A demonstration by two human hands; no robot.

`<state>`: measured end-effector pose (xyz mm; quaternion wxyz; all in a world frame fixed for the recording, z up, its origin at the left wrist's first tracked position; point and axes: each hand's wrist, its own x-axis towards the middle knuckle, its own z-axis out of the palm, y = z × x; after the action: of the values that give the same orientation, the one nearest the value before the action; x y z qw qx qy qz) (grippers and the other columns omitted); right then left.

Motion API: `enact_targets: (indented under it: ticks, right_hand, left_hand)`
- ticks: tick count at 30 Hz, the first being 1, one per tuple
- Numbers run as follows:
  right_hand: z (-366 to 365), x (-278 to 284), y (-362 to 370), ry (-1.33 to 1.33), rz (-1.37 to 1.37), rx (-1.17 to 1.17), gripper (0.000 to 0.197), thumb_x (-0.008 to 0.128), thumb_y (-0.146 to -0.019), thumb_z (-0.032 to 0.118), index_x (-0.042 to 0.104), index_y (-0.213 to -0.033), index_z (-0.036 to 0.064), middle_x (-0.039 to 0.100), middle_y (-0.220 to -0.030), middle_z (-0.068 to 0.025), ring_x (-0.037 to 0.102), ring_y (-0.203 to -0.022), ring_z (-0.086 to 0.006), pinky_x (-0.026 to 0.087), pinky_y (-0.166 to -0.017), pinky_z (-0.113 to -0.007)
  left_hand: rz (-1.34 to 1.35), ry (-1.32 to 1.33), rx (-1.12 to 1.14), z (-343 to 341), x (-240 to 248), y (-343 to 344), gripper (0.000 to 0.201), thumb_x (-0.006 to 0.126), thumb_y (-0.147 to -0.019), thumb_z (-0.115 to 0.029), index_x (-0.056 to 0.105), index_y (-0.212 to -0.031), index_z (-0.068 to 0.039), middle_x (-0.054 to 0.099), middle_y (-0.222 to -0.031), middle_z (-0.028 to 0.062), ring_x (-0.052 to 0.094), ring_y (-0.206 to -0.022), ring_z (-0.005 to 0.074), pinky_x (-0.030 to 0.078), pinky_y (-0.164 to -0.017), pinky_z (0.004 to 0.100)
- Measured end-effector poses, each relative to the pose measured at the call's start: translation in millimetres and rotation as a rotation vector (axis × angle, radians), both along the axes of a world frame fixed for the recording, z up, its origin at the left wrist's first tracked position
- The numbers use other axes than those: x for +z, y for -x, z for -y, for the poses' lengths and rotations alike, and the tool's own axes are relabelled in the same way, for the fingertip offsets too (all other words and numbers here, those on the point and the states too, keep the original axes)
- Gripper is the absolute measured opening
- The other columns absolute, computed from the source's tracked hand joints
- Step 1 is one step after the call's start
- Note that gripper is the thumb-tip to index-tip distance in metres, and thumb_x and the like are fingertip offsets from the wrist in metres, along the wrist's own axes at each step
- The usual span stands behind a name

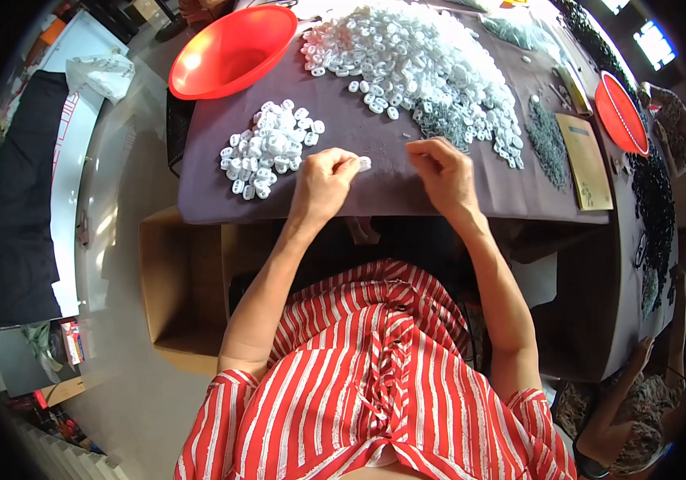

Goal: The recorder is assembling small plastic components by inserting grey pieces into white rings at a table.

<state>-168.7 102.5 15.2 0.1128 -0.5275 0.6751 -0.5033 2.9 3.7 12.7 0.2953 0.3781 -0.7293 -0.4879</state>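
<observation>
The left hand (323,178) pinches a small white plastic piece (364,163) between its fingertips, just above the grey cloth of the bench (359,96); the right hand (443,172), close beside it, has its fingers curled together, and whether they hold anything cannot be told. Left of the left grip lies a small heap of white pieces (269,149); beyond both grips spreads a large heap of white pieces (415,60), with a patch of small grey-green parts (445,126) just beyond the right grip; a red bowl (231,50) stands farther off to the left. The piece appears light, rigid and smooth, hence liable to slip; a fingertip pinch across its narrow sides seems best, with gentle pressure.
</observation>
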Motion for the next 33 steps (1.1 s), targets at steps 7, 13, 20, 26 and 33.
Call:
enact_targets:
  ticks: [7,13,20,26,33]
  right_hand:
    - [27,13,22,-0.172,-0.572,-0.058,0.01,0.06,-0.077,0.016,0.066,-0.079,0.0091,0.06,-0.08,-0.0057,0.057,-0.082,-0.0256,0.046,-0.07,-0.037]
    - [43,8,20,-0.223,-0.652,-0.061,0.01,0.06,-0.075,0.015,0.065,-0.075,0.0059,0.059,-0.079,-0.0077,0.056,-0.079,-0.0264,0.046,-0.069,-0.037]
    - [36,7,15,-0.13,-0.658,0.005,0.007,0.053,-0.079,0.011,0.05,-0.077,0.0051,0.054,-0.074,-0.0106,0.056,-0.073,-0.0286,0.045,-0.062,-0.04]
    - [12,4,-2,-0.032,-0.425,0.078,0.007,0.055,-0.08,0.006,0.049,-0.083,0.0048,0.052,-0.076,-0.0122,0.056,-0.071,-0.0333,0.046,-0.06,-0.041]
    - [0,-5,13,0.073,-0.377,-0.011,0.009,0.054,-0.08,0.002,0.054,-0.089,0.0044,0.054,-0.079,-0.0119,0.056,-0.074,-0.0311,0.045,-0.062,-0.038]
  left_hand:
    - [0.045,-0.182,0.077,19,17,-26,0.018,0.064,-0.081,-0.016,0.064,-0.073,0.0,0.047,-0.05,-0.0034,0.043,-0.039,0.004,0.032,-0.034,0.0211]
    - [0.032,-0.159,0.111,21,17,-29,0.018,0.065,-0.079,-0.017,0.064,-0.072,-0.001,0.05,-0.048,-0.0002,0.045,-0.039,0.0052,0.034,-0.034,0.0219]
    - [0.15,0.101,0.125,32,10,-37,0.018,0.065,-0.079,-0.015,0.063,-0.073,0.001,0.054,-0.052,0.0037,0.049,-0.046,0.0084,0.04,-0.045,0.0272]
    - [0.314,0.599,0.273,35,5,-33,0.009,0.065,-0.074,-0.009,0.062,-0.077,-0.002,0.062,-0.069,0.0103,0.061,-0.061,0.0239,0.047,-0.057,0.033]
    - [0.066,0.53,0.058,34,12,37,0.005,0.064,-0.074,-0.011,0.063,-0.072,-0.006,0.059,-0.072,0.0133,0.059,-0.067,0.0318,0.047,-0.058,0.0393]
